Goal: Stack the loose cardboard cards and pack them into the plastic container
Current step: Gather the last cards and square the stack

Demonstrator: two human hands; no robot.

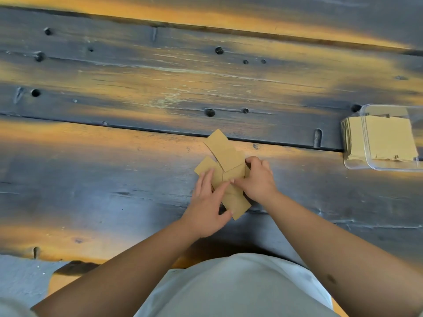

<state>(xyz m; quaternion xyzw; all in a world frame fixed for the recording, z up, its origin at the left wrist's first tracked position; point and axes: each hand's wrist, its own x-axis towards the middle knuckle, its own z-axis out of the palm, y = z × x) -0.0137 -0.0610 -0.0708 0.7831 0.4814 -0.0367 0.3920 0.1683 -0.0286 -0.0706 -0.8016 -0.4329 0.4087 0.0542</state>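
The cards (225,172) lie fanned and overlapping on the table (114,156), directly in front of the person, at mid-frame. One card points away toward the far planks, one angles out to the left, and one projects toward the person between the two hands. Edges are not aligned; the group is a loose spread, not yet a stack.

Step in hand, as judged from this layout: gathering and squaring the loose cards. Packing has not begun for this group.

The container (393,165) stands well apart, at the right edge of the table. It is clear plastic and already holds cards (389,138); a further stack shows at its left wall, though whether that stack lies inside or against the outside cannot be told.

Next move, as judged: draw the fanned cards together until the edges meet, lift the squared stack, then carry it right to the container. The stack must be held firmly enough that no card slides out in transit.

Grip state:
- Left hand (207,205): fingers extended and flat, resting on the left cards, thumb near the nearest card. It presses rather than grasps.
- Right hand (257,179): fingers curled over the right edge of the spread, fingertips on the cards, thumb meeting the left forefinger at centre. It appears to pinch the card edges.
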